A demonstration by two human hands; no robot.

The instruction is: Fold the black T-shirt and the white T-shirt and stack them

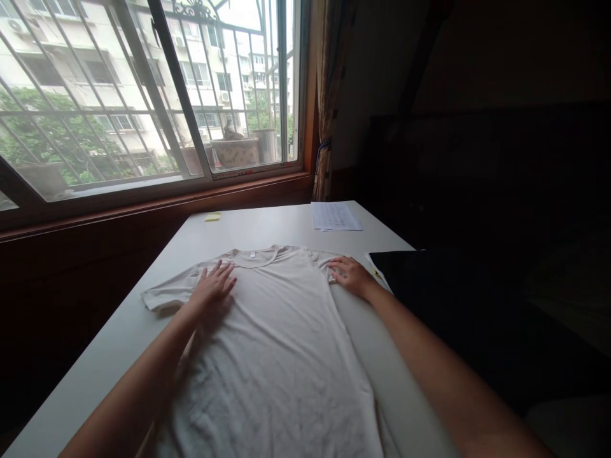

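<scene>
A white short-sleeved T-shirt (281, 343) lies spread over the table, its neckline at the far end and its lower part running toward me out of view. Fine wrinkles cross the body of the cloth. My left hand (214, 283) rests with fingers spread on the shirt's left shoulder, beside the left sleeve, which sticks out flat. On the other side my right hand (351, 275) touches the right sleeve with its fingers apart. That sleeve looks bunched and is partly covered by the hand.
The white table (258, 226) carries printed sheets (337, 216) at its far right and a yellow sticky note (212, 217) at its far left. A dark flat object (420, 286) lies at the right edge. Beyond stand a barred window (229, 95) and a tied curtain (326, 114).
</scene>
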